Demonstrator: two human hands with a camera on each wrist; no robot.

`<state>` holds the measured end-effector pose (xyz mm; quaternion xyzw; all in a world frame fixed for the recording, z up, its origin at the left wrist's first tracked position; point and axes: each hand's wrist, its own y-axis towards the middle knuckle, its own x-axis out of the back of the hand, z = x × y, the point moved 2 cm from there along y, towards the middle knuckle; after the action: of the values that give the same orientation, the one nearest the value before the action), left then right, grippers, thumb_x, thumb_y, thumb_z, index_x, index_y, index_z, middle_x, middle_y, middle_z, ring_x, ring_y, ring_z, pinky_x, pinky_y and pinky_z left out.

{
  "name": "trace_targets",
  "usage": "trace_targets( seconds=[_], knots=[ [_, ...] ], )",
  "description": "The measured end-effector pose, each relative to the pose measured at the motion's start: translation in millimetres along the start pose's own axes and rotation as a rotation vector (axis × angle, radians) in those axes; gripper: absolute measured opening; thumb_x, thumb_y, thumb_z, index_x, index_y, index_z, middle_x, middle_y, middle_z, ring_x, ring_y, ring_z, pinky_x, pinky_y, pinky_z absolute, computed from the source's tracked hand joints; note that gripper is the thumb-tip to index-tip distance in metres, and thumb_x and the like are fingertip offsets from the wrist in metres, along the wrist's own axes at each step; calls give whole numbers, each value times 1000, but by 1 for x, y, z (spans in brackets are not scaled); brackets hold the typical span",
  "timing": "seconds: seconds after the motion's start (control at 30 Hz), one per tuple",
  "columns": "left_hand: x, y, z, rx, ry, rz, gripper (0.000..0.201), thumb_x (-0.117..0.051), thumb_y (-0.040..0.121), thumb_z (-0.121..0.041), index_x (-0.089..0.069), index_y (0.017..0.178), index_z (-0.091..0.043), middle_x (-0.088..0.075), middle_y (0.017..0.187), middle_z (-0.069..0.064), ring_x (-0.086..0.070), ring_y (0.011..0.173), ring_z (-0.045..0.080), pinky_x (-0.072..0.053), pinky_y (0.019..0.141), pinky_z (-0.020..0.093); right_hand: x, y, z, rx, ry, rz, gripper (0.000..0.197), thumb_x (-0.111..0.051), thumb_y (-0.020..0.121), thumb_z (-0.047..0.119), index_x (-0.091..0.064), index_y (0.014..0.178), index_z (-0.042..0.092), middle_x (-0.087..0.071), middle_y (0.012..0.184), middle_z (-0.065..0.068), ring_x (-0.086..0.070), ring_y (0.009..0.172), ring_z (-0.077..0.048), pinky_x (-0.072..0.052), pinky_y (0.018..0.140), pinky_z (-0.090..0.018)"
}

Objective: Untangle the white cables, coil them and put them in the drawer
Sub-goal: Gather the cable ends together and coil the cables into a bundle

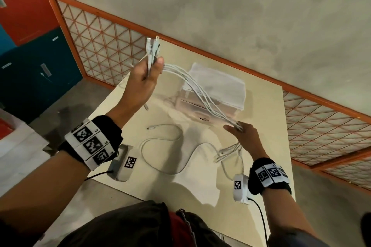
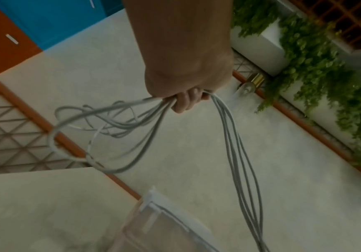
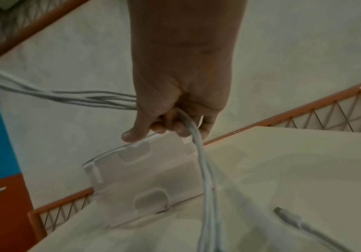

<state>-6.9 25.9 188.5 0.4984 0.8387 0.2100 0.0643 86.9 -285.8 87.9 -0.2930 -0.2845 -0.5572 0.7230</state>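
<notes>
Cables (image 1: 197,94), several white ones bunched together, stretch taut in the air between both hands above the table (image 1: 267,126). The left hand (image 1: 143,82) is raised over the far left edge, fingers curled round the bundle just below its plugs; the right hand (image 1: 244,136) sits lower, toward the right edge, fingers closed around the strands, whose loose ends hang down to the tabletop. One more loose cable (image 1: 160,146) lies near the front edge. The translucent drawer unit (image 1: 216,90) stands at the far edge, beneath the stretched bundle. Straightening seems to be the step in hand; coiling likely comes next, which calls for looping the slack while keeping the plugs pinned.
</notes>
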Motion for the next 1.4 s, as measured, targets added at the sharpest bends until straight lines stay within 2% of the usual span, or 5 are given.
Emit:
trace_targets(
  seconds=[0.2,0.37,0.63,0.83,1.4],
  knots=[
    [1,-4,46,106,389,58,31,-51,94,-32,-53,76,-8,-44,58,-1,-41,51,7,-33,53,12,0,16,-15,-76,-149,2,28,-75,78,26,-53,86,12,-65,85,-8,-63,84,-30,-46,79,-34],
    [-6,-17,76,191,477,146,28,-52,94,-33,-45,73,-14,-42,56,-7,-41,54,11,-29,50,20,-30,12,9,-23,-316,201,98,-88,59,29,-32,140,24,-33,137,-13,-37,122,-30,-30,100,-44],
    [-8,-16,90,244,526,192,29,-51,94,-31,-50,81,-5,-45,62,4,-47,66,24,-23,56,25,-123,12,93,545,-119,330,19,-65,86,22,-67,77,5,-62,74,-6,-54,69,-18,-46,70,-33],
    [-1,-22,98,352,528,253,30,-51,94,-35,-52,85,-7,-49,67,2,-47,66,21,-26,56,24,-191,24,85,427,-507,687,52,-40,99,13,-23,148,7,-19,158,-14,-21,145,-27,-17,115,-32],
    [5,-36,105,381,506,231,33,-62,86,-37,-63,109,-14,-59,104,0,-54,95,10,-31,77,11,-101,10,102,162,331,671,22,-66,81,-1,-64,80,21,-65,80,0,-63,78,-17,-48,78,-28]
  ],
)
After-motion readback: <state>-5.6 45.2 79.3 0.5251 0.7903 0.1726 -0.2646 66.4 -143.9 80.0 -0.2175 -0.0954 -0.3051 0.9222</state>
